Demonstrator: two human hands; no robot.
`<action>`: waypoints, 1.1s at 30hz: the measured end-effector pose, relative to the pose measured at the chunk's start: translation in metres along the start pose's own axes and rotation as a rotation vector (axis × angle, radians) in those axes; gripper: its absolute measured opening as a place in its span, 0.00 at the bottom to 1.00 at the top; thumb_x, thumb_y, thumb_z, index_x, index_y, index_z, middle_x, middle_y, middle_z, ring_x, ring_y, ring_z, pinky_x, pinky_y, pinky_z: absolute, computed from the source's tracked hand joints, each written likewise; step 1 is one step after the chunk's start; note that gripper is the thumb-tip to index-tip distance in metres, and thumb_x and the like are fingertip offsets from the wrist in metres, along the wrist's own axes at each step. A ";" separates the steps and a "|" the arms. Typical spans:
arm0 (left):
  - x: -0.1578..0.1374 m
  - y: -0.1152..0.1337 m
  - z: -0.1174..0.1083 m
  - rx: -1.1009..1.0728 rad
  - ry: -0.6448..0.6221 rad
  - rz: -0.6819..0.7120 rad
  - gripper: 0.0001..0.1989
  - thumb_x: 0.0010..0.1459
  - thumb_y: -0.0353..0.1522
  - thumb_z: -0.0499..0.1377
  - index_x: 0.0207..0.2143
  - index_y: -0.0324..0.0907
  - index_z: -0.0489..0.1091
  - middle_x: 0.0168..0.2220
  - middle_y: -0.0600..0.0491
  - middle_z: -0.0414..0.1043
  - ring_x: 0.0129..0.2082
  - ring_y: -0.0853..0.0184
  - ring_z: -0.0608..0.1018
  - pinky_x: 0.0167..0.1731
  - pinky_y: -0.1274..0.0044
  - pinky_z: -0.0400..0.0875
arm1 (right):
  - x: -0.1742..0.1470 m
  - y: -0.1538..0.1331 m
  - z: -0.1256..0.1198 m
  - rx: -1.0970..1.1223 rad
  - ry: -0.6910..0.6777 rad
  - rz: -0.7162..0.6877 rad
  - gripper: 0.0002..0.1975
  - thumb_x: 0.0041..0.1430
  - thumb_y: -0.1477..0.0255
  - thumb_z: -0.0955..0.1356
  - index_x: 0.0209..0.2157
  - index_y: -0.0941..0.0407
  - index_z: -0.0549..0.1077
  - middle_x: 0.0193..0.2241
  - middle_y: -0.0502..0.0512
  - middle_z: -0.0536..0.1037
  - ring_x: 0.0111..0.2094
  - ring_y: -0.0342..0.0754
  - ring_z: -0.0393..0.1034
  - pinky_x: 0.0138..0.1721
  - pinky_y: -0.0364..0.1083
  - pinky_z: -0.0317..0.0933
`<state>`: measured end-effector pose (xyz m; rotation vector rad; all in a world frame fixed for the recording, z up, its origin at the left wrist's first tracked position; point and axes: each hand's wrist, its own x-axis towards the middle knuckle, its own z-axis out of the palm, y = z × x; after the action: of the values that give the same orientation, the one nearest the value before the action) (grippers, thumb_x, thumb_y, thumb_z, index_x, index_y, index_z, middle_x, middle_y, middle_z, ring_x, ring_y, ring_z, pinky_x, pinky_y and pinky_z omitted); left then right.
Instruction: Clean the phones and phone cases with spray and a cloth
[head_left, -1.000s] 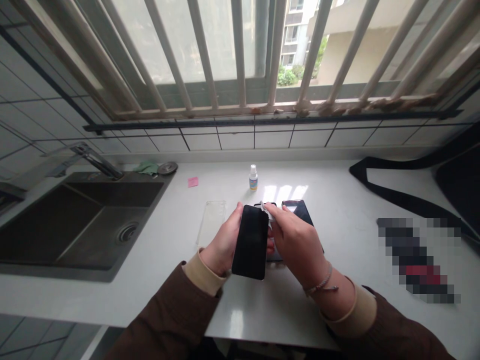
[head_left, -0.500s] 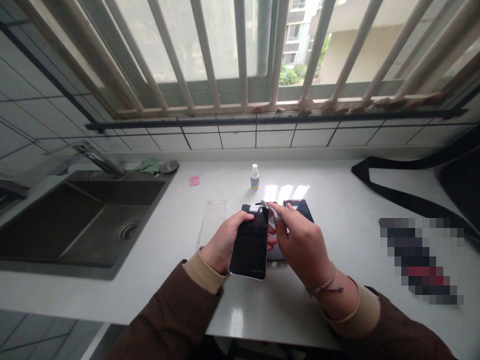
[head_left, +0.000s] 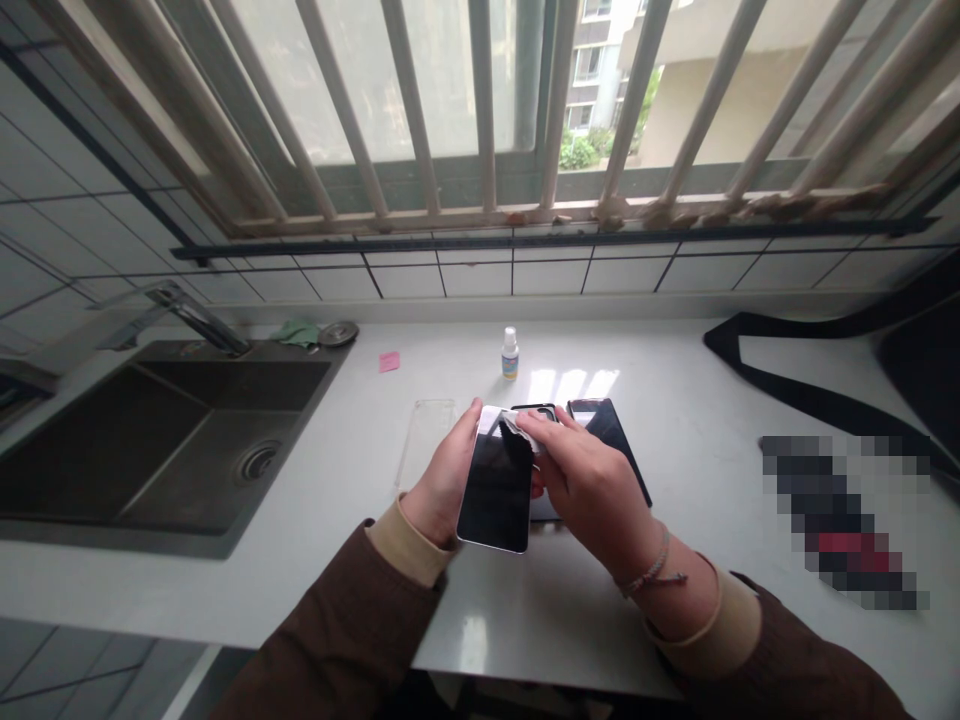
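Note:
My left hand [head_left: 442, 477] grips a smartphone [head_left: 495, 490] with its dark screen facing up, the thumb along the left edge and fingertips showing past the right edge. Pressed on the upper right part of the screen is a pale cloth or wipe [head_left: 527, 432], held under the fingers of my right hand [head_left: 592, 475]. On the counter behind the hands lie a second dark phone [head_left: 616, 445] and a dark device [head_left: 546, 510] that is mostly hidden. A clear phone case [head_left: 426, 435] rests just left of the held phone.
A small white bottle [head_left: 510, 358] stands upright behind the phones, with a pink paper note [head_left: 389, 362] to its left. The sink [head_left: 176, 540] and faucet [head_left: 199, 318] are at the left. A black strap [head_left: 795, 385] and a blurred-out object [head_left: 840, 520] lie at the right.
My right hand has moved left and flattened, bringing the cloth from beside the phone's upper right edge onto its screen. My left thumb has shifted from the screen to the edge.

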<state>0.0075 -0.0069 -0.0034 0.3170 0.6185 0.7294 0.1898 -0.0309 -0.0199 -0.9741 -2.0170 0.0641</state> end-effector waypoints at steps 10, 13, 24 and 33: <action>0.010 0.004 -0.001 -0.101 0.200 0.125 0.31 0.75 0.45 0.47 0.52 0.28 0.77 0.37 0.35 0.83 0.34 0.55 0.86 0.43 0.65 0.81 | 0.002 -0.012 -0.002 0.126 -0.166 -0.179 0.15 0.71 0.82 0.64 0.54 0.58 0.76 0.54 0.60 0.84 0.59 0.51 0.78 0.69 0.58 0.65; 0.005 0.008 0.000 -0.062 0.256 0.159 0.31 0.75 0.46 0.45 0.52 0.29 0.77 0.35 0.37 0.83 0.32 0.55 0.85 0.39 0.66 0.81 | 0.001 -0.019 -0.005 0.151 -0.191 -0.249 0.15 0.70 0.82 0.65 0.54 0.59 0.77 0.54 0.60 0.84 0.59 0.51 0.78 0.70 0.57 0.63; 0.005 0.010 -0.004 -0.002 0.416 0.163 0.37 0.74 0.52 0.41 0.42 0.31 0.78 0.30 0.37 0.80 0.28 0.55 0.84 0.34 0.66 0.81 | 0.000 -0.029 -0.007 0.202 -0.291 -0.408 0.17 0.72 0.80 0.64 0.55 0.57 0.78 0.58 0.55 0.82 0.61 0.46 0.75 0.72 0.51 0.60; 0.007 0.002 0.000 0.006 0.335 0.060 0.41 0.72 0.57 0.40 0.44 0.32 0.79 0.29 0.39 0.81 0.29 0.54 0.85 0.35 0.67 0.81 | -0.007 -0.021 0.004 0.131 -0.318 -0.334 0.20 0.74 0.80 0.64 0.62 0.58 0.74 0.63 0.57 0.77 0.67 0.49 0.68 0.73 0.54 0.57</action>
<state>0.0103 -0.0010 -0.0057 0.2206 0.9316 0.8468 0.1762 -0.0491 -0.0187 -0.5608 -2.4090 0.1769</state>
